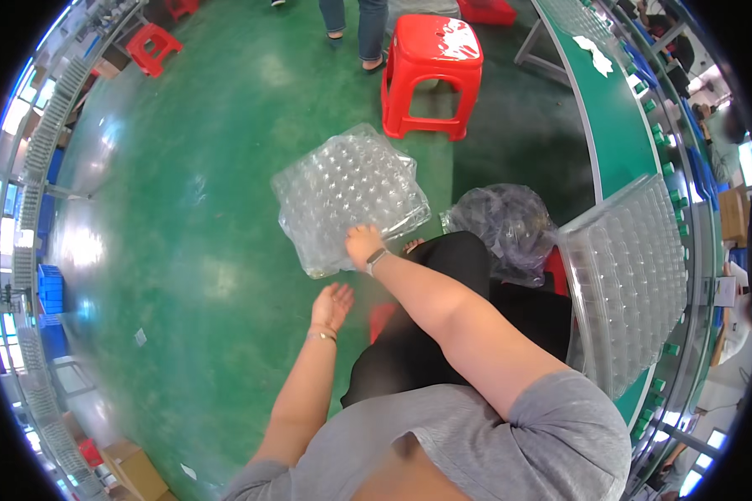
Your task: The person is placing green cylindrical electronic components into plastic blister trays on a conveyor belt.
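Note:
In front of my knees, low over the floor, is a stack of clear plastic blister trays [351, 184] with rows of round cups. Some of its sheets are turned at angles to the others. My right hand [364, 245], with a band on the wrist, has its fingers closed at the near edge of these trays. Whether it pinches one sheet or several cannot be made out. Just nearer and to the left, my left hand [332, 307] is apart from the trays, palm turned up, fingers stretched out, holding nothing.
Another stack of clear trays [631, 288] leans at the green workbench [614, 138] on the right. A crumpled clear plastic bag [505, 230] lies beside my knee. A red stool [432, 75] stands ahead, near a person's legs [353, 25]. Blue crates [50, 290] line the left.

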{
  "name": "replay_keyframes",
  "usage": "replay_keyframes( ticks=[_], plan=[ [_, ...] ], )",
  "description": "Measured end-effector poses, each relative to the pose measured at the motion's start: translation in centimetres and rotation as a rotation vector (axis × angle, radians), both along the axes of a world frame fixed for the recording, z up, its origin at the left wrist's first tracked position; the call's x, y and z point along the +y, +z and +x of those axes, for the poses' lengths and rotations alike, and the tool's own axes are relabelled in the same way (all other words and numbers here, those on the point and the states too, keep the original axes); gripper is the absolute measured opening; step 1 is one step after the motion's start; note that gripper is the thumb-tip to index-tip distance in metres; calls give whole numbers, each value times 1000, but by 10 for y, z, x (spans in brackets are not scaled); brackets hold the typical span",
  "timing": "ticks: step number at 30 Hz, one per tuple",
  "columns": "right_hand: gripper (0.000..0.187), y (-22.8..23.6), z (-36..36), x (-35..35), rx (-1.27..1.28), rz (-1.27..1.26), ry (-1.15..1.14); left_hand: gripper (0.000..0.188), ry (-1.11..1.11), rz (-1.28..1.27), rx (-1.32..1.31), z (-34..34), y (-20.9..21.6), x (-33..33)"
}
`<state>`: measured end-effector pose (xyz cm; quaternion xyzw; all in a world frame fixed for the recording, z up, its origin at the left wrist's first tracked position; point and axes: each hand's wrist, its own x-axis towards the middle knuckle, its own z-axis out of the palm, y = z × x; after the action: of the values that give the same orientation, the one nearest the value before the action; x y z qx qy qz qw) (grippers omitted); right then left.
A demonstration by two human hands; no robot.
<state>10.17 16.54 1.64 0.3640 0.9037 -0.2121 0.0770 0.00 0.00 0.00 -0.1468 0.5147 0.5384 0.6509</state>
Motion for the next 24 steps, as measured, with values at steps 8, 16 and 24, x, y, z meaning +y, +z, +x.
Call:
replay_keyframes(
  ticks=[8,16,24],
  plan=[
    [25,52,0,-8,301,41,-234,47,-70,8,173,4,45,-9],
    [24,231,111,-69,1111,-107,-591,31,-236,543,443,93,164,86],
    [32,373,279,-179,676,737,-700,50,-650,929,484,224,257,105]
  ],
)
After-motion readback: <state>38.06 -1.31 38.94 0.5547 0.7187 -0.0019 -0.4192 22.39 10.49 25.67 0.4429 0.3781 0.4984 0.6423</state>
